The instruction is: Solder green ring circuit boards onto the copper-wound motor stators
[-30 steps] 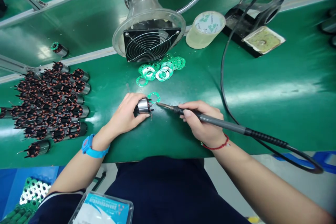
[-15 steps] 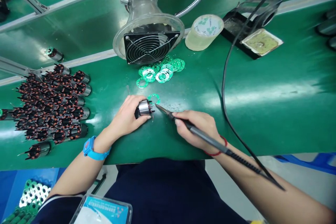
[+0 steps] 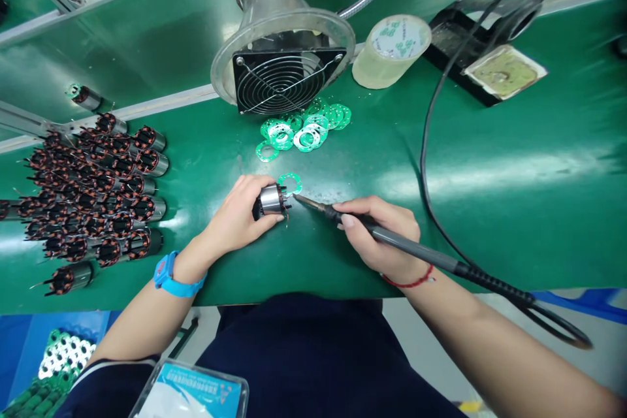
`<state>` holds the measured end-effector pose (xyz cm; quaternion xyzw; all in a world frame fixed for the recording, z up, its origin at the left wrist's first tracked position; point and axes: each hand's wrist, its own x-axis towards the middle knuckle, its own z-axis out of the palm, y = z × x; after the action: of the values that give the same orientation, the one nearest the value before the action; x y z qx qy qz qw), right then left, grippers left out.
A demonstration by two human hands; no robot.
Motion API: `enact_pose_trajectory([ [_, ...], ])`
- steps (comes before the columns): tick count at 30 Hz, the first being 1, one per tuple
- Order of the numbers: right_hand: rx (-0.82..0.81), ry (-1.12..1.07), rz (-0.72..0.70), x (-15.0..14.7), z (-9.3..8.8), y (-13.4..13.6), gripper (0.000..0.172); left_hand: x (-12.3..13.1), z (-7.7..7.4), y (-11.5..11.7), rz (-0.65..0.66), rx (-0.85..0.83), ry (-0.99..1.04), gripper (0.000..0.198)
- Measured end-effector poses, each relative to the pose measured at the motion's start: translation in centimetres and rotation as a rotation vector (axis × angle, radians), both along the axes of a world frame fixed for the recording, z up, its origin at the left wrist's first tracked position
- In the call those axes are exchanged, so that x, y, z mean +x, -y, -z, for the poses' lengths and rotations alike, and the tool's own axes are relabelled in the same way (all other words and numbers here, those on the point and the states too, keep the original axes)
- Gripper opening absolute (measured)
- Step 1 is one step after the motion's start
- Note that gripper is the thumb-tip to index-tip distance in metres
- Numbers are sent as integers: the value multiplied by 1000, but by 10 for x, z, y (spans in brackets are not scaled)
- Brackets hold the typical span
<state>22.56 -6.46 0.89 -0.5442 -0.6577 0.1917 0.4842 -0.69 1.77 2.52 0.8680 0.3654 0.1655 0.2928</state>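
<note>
My left hand [image 3: 235, 215] is closed around a small silver motor stator [image 3: 271, 200] lying on the green mat, its wound end pointing right. My right hand [image 3: 385, 235] grips a soldering iron [image 3: 392, 240] like a pen, and the iron's tip sits right at the stator's wound end. A single green ring board [image 3: 290, 183] lies flat just behind the stator. More green ring boards [image 3: 304, 128] are heaped further back, in front of the fan.
A fume-extractor fan [image 3: 280, 78] stands behind the work spot. Several copper-wound stators [image 3: 93, 196] are piled at left. A tape roll [image 3: 390, 51] and a soldering stand with sponge [image 3: 504, 72] sit at back right. The iron's black cable [image 3: 431, 163] crosses the mat.
The soldering iron's handle swung back to a flatter angle after dipping toward me, with its tip staying at the stator. My left hand barely moved.
</note>
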Motion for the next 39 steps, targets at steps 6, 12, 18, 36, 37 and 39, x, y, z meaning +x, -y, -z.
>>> enact_pose_trajectory([
  [6, -150, -86, 53, 0, 1, 2, 11, 0, -1, 0, -2, 7, 2, 43],
  [12, -103, -121, 58, 1, 5, 3, 10, 1, -2, 0, -11, 1, -12, 42],
  [18, -20, -2, 20, 0, 4, 2, 12, 1, -2, 0, -4, -13, -16, 42],
  [36, -199, 108, -59, 2, -9, -6, 38, 3, -4, 3, -84, -53, -7, 44],
  [37, -244, 101, -58, 0, -11, -7, 35, 3, -5, 4, -125, -86, 5, 44],
  [39, -308, 116, -51, -6, -14, -10, 28, 3, -6, 6, -204, -176, 48, 42],
])
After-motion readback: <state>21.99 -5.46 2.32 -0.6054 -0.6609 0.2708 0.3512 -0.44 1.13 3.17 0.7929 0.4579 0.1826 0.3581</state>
